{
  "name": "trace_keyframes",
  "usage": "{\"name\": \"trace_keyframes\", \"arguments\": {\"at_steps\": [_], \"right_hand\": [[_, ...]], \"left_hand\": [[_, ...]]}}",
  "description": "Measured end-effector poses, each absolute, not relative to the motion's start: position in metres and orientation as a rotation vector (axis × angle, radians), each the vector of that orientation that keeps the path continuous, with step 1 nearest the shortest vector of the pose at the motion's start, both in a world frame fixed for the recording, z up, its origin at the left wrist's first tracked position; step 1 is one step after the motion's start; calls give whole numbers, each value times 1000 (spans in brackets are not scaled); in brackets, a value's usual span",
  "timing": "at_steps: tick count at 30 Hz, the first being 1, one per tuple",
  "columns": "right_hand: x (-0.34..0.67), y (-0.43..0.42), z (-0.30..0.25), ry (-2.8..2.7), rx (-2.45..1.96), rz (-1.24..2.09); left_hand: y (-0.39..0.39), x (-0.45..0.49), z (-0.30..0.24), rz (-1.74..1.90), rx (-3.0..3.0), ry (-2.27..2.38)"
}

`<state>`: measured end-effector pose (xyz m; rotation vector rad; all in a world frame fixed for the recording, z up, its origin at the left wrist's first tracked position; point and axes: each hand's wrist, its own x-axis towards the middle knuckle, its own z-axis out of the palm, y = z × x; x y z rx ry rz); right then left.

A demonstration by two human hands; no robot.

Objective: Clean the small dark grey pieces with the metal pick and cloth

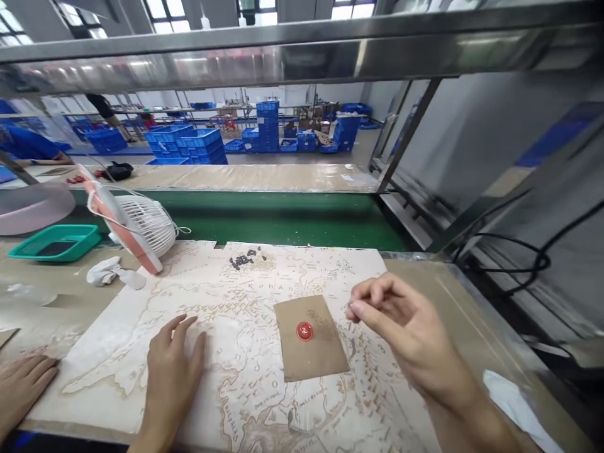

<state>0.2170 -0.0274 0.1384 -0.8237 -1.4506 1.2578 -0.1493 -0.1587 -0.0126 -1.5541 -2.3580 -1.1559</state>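
My left hand (172,371) lies flat on a large map-printed sheet (245,402), fingers stretched out and empty. My right hand (401,327) hovers just right of a brown paper envelope (325,358), its fingers curled loosely together; nothing shows between them. A round red wax seal (304,331) sits in the middle of the envelope. A small pile of dark bits (245,258) lies near the sheet's far edge.
Another person's hand (21,384) rests at the lower left edge. A small white fan (141,226), a crumpled white cloth (111,272) and a teal tray (56,242) stand at the left. A green conveyor belt (292,217) runs behind; black cables (514,258) hang at right.
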Motion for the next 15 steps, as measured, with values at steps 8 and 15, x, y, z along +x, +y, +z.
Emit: {"name": "trace_keyframes", "arguments": {"at_steps": [8, 15], "right_hand": [[139, -90, 111, -886, -689, 1670], [103, -123, 94, -787, -710, 1568]], "left_hand": [[-154, -15, 92, -2751, -1854, -2283], [-153, -24, 95, -3058, -1873, -2207]]}}
